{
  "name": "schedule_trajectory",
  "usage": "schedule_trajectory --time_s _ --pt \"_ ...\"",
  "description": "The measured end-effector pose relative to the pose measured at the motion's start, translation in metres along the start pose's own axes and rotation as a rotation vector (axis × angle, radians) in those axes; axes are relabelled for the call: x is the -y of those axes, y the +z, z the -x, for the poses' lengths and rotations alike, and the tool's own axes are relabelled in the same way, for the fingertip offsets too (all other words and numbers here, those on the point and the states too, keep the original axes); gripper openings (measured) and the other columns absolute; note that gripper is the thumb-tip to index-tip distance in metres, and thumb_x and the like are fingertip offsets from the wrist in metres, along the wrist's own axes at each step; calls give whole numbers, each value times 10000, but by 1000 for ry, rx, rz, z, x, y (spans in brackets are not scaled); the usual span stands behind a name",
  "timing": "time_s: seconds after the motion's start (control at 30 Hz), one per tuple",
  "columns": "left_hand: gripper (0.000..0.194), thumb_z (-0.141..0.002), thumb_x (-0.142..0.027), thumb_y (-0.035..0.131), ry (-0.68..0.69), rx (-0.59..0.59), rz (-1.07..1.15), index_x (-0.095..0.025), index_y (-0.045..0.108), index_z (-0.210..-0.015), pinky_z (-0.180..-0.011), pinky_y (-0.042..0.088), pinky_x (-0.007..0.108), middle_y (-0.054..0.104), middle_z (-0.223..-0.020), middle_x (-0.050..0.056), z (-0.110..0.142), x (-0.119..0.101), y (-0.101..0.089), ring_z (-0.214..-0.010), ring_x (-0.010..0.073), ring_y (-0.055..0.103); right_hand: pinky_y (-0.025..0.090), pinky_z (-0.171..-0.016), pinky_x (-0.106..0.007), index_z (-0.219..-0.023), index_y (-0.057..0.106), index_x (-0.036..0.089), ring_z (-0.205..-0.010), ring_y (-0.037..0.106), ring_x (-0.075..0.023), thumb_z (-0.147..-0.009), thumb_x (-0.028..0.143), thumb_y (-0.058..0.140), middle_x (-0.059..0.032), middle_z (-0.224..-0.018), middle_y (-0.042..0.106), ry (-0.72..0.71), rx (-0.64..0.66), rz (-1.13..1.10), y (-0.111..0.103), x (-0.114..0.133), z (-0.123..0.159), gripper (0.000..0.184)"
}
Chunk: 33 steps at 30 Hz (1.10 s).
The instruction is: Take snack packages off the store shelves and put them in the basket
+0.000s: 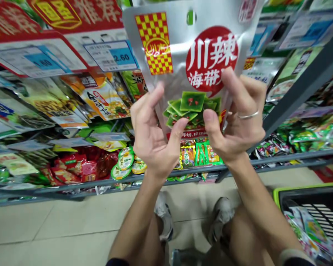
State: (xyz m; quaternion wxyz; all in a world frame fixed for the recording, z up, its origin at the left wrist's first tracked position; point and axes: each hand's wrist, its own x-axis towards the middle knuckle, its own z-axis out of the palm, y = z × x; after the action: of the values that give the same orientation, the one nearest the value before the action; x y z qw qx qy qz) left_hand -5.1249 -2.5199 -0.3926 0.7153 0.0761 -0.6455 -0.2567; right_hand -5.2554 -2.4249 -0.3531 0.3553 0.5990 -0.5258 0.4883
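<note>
Held up before me is a silver snack packet (177,79) with a red circle, white lettering and a picture of green seaweed squares. My left hand (155,129) grips its lower left edge, the thumb on the front and the fingers behind. On the lower right, my right hand (235,114) pinches the packet with the thumb on the seaweed picture. Its index finger lies over part of the red circle, and a ring shows on one finger. Both hands cover parts of the packet's sides and lower front.
Shelves of hanging packets (100,96) fill the view ahead, with price tags (111,55) above them. Red packets (77,168) and round green-lidded tubs (123,164) sit on the low shelf. A black basket (316,203) with a lime rim holds packets on the tiled floor (72,225).
</note>
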Motion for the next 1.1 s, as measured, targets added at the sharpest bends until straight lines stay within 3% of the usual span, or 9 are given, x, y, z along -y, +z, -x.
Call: schedule_trajectory --time_s 0.13,0.3,0.4,0.53,0.73,0.93,1.1 --pt "480 -1053 -452 632 -21 7 -53 -337 530 -1508 -1288 448 548 514 -1451 89 13 19 -1 -1519 329 478 672 -985 -519 -1601 513 316 -1334 605 -357 -1092 440 552 -126 -1450 519 135 131 -15 14 -17 18 525" --pt "189 -1042 -311 642 -56 107 -127 -259 680 -1219 -1124 564 484 623 -1174 60 20 56 -2 -1192 230 650 693 -890 -464 -1459 605 259 -1107 668 -270 -1050 303 564 -116 -1297 613 233 275 -180 44 -43 32 413" --pt "267 -1022 -269 673 -102 169 -72 -263 663 -1289 -1153 535 464 609 -1258 69 6 61 1 -1224 222 639 687 -842 -411 -1455 608 275 -1073 661 -240 -1056 280 574 -103 -1321 612 246 267 -225 49 -45 25 401" --pt "422 -1009 -231 686 -39 245 -20 -317 630 -1418 -1261 454 474 554 -1425 82 -17 56 4 -1375 246 587 654 -692 -345 -1504 593 331 -1044 662 -227 -1066 279 579 -91 -1383 594 240 176 -238 48 -40 11 442" --pt "540 -1027 -270 665 -33 266 -11 -367 555 -1547 -1272 461 478 518 -1488 91 -23 58 6 -1424 263 558 665 -760 -392 -1523 600 361 -1112 671 -259 -1053 274 582 -93 -1365 596 190 61 -179 57 -47 8 478" --pt "723 -1026 -328 686 -17 260 -39 -406 383 -1678 -1331 360 526 469 -1598 88 -27 74 9 -1511 296 474 606 -1094 -534 -1570 575 369 -1299 622 -300 -1073 254 552 -89 -1394 597 133 52 -128 68 -54 6 510" --pt "732 -1027 -356 686 -24 281 -24 -412 376 -1687 -1350 331 488 445 -1612 78 -33 84 12 -1543 287 439 587 -1115 -556 -1638 497 388 -1313 598 -313 -1065 209 527 -96 -1390 581 179 57 -109 75 -51 0 601"
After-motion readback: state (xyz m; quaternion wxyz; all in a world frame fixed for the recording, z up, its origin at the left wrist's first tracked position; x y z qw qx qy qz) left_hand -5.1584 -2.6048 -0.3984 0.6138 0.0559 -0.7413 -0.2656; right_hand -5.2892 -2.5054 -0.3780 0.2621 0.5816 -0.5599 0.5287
